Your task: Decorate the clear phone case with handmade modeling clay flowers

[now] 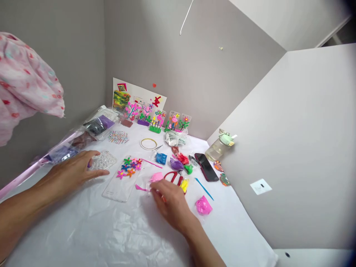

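My left hand (79, 165) is open, thumb and index finger apart beside a clear bumpy plastic packet (104, 160). A small purple bit shows by its curled fingers. A transparent phone case (118, 188) lies between my hands, with colourful clay flowers (130, 167) at its far end. My right hand (171, 202) is closed, its fingers bent down by a pink modelling tool (141, 188) and a wrapped pink clay lump (156, 177). What its fingertips hold, if anything, is hidden. Red-handled scissors (172, 177) lie just beyond it.
Bagged clay in blue (161, 158), purple (176, 164) and bright pink (203, 205) lies around. A phone (206, 167), blue tool (204, 189) and bottle (219, 146) are at right. Decorated cases (157, 120) lean at the back wall. Plastic bags (97, 126) line the left edge.
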Available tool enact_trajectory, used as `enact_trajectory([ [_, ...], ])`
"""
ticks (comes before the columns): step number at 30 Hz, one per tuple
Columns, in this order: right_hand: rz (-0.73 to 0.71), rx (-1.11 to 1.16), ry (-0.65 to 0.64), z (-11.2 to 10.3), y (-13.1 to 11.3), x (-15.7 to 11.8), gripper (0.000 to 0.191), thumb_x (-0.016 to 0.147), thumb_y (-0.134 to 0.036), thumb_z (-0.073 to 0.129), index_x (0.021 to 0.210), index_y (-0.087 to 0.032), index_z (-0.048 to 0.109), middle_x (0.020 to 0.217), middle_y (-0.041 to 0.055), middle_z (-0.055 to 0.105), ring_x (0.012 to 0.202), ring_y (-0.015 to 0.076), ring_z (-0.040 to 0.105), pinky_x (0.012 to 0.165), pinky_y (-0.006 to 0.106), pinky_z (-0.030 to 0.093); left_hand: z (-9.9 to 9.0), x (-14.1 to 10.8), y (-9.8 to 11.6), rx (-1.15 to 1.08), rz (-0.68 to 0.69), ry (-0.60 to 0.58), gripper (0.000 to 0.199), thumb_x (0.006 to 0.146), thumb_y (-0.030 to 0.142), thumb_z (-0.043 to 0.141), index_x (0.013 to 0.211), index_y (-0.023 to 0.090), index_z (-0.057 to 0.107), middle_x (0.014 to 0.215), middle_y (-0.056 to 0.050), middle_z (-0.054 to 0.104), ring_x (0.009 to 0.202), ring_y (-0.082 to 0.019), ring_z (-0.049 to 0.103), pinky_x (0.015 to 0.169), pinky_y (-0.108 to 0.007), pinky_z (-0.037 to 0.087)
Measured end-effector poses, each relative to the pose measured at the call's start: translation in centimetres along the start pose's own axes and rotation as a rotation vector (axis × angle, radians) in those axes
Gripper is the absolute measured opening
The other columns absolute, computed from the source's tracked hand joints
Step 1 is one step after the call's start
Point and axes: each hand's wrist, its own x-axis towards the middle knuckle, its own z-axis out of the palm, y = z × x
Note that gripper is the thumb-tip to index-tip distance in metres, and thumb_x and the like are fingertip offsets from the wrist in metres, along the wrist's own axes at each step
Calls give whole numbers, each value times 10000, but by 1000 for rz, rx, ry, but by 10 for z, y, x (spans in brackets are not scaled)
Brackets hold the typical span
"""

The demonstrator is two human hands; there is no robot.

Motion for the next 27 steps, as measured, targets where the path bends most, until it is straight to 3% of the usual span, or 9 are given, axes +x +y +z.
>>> enact_trajectory([
  [2,-87,11,-155,5,-20,0,132,1061,-216,546,1069,-219,678,896,39,738,800,177,691,684,277,516,4,-2,-7,149,20,-44,531,766,552,803,1106,186,623,910,-11,583,916,-291,626,693,-292,381],
  [5,-125,-87,-293,17,-31,0,22,1017,-223,655,1024,-211,672,971,43,738,873,193,683,710,283,521,3,-5,-8,338,36,-106,403,854,551,714,995,193,594,934,-46,584,883,-301,649,671,-304,394],
  [10,7,-262,-207,37,-14,-1,89,968,-120,698,1010,-192,667,1029,71,732,896,221,656,736,324,531,5,-5,-6,363,-23,-89,410,921,558,622,1075,181,566,1179,-140,594,875,-300,669,655,-314,408],
  [13,-5,-229,-159,45,-18,0,142,969,-164,729,1084,-196,652,1111,77,728,972,235,655,787,341,560,10,-3,-9,331,-9,-57,320,893,496,667,960,215,528,1087,-94,612,893,-286,660,671,-308,421],
  [18,-1,-229,-228,58,-38,11,267,951,-313,788,1112,-179,622,1226,123,684,1107,282,635,919,411,592,11,-4,-13,281,31,-23,327,859,473,706,842,243,475,933,-48,604,852,-287,656,668,-319,417],
  [23,-31,-343,-311,67,-26,35,123,976,-110,657,1076,-168,617,1144,120,665,1023,271,628,872,399,591,7,-6,-9,229,28,34,269,855,406,679,843,252,458,841,6,565,789,-246,635,653,-296,401],
  [27,18,-410,-327,68,-12,58,148,977,-55,586,1074,-157,631,1128,129,680,1006,278,631,865,401,587,0,-5,-2,171,31,97,322,853,447,674,920,252,426,943,-35,556,832,-274,613,694,-342,435],
])
